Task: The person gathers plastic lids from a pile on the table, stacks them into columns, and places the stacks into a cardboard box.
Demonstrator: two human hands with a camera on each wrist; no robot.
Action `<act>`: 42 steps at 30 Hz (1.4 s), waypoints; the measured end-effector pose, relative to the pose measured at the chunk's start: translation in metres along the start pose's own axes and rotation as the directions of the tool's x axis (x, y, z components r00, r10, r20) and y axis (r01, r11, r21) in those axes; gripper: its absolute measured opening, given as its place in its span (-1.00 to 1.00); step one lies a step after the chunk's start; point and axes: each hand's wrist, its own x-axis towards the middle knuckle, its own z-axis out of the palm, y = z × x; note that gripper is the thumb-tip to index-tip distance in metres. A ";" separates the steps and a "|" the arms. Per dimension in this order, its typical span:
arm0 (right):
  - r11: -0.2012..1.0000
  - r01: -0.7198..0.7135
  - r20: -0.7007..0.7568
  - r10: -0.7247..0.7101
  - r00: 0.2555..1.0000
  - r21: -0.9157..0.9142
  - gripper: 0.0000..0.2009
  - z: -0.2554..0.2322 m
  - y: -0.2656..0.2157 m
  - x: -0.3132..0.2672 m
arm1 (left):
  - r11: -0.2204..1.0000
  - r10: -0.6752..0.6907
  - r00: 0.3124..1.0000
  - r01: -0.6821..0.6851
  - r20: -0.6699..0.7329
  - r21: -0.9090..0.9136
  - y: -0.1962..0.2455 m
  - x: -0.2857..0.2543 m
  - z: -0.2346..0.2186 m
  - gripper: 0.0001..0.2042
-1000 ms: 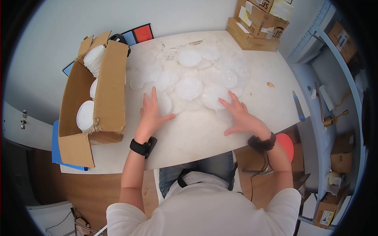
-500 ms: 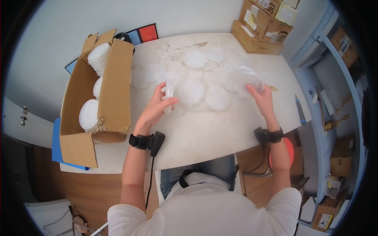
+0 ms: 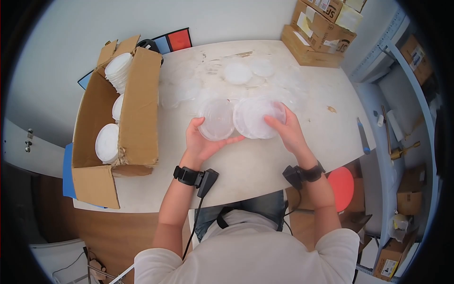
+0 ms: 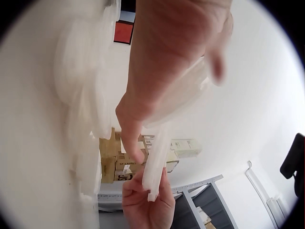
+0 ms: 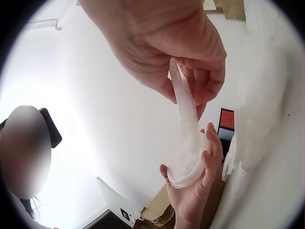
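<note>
In the head view my left hand (image 3: 206,144) holds a translucent round lid (image 3: 217,120) between thumb and fingers. Right beside it, my right hand (image 3: 289,130) pinches a few overlapping lids (image 3: 253,118), thumb on top. The two sets meet or nearly meet above the table. The right wrist view shows the pinched lids (image 5: 185,107) edge-on under my right hand (image 5: 190,52), with a round lid (image 5: 186,164) in my left hand (image 5: 190,195) below. More translucent lids (image 3: 237,73) lie loosely spread on the table behind my hands.
An open cardboard box (image 3: 138,106) at the left of the white table (image 3: 236,175) contains stacks of white lids (image 3: 107,143). Closed cartons (image 3: 321,31) stand at the back right. A blue-handled tool (image 3: 363,137) lies near the right edge, beside a metal shelf (image 3: 411,71).
From reaching over the table empty, both hands took hold of lids. They have since come together at the middle, the right hand moving left and the left hand slightly right, its lid turned flatter.
</note>
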 end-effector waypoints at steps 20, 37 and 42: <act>0.984 0.160 -0.004 -0.161 0.987 -0.081 -0.86 0.001 0.003 0.002 | -0.512 0.548 0.809 0.125 0.211 0.850 0.000 -0.001 0.009 0.00; 0.954 -0.061 0.179 0.007 0.984 0.294 -0.70 0.023 -0.002 -0.001 | 0.878 0.097 0.979 0.000 -0.179 0.479 -0.008 -0.012 -0.003 -0.29; 0.985 0.138 0.225 -0.159 0.961 0.105 -0.78 0.030 0.010 0.001 | 0.927 -0.057 0.987 0.109 -0.152 0.360 -0.015 -0.014 -0.004 -0.37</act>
